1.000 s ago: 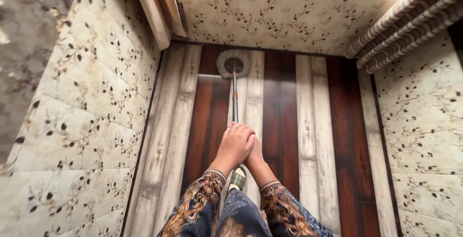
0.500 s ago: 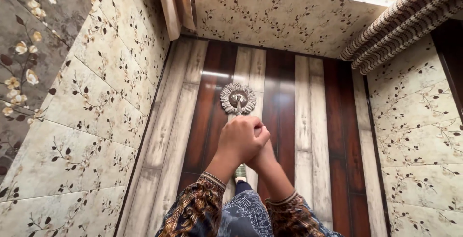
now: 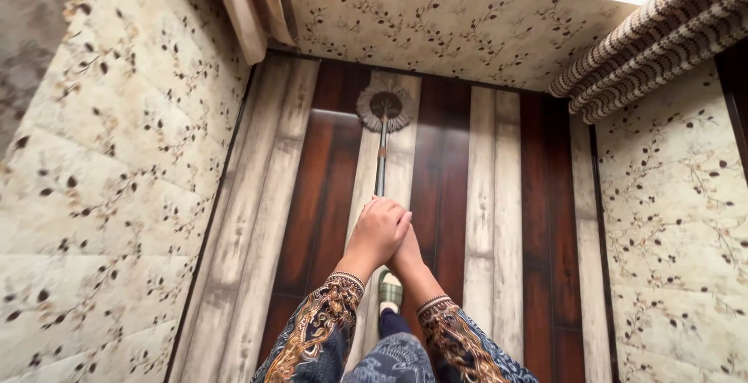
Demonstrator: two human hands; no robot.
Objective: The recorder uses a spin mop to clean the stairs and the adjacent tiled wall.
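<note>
Head view, looking straight down: both hands are stacked on the top of a mop handle [image 3: 381, 161], closed around it. The left hand [image 3: 379, 231] sits uppermost and nearest the camera, fingers wrapped snugly over the pole's end; the right hand [image 3: 407, 257] is tucked under and behind it, mostly covered, so I can't quite make out how its fingers lie, though it seems to clasp the same pole. Patterned sleeves [image 3: 315, 336] in brown, gold and blue run back from both wrists toward the bottom edge.

From the grip the handle runs straight away, its long axis lined up with the floor planks, out to a round, fringed mop head [image 3: 384, 106] resting flat on the floor. The head lies dead ahead of the hands, on a pale plank, close to the far wall but just short of it.

Below the hands, a foot in a green-and-white slipper [image 3: 390, 291] stands on the floor [image 3: 483, 219], which is striped in dark reddish wood and pale weathered boards. Cream walls [image 3: 117, 196] with a twig-and-leaf print close in on the left, far and right sides. A striped, ribbed roll [image 3: 647, 40], perhaps a rug or blind, slants across the upper right corner.
</note>
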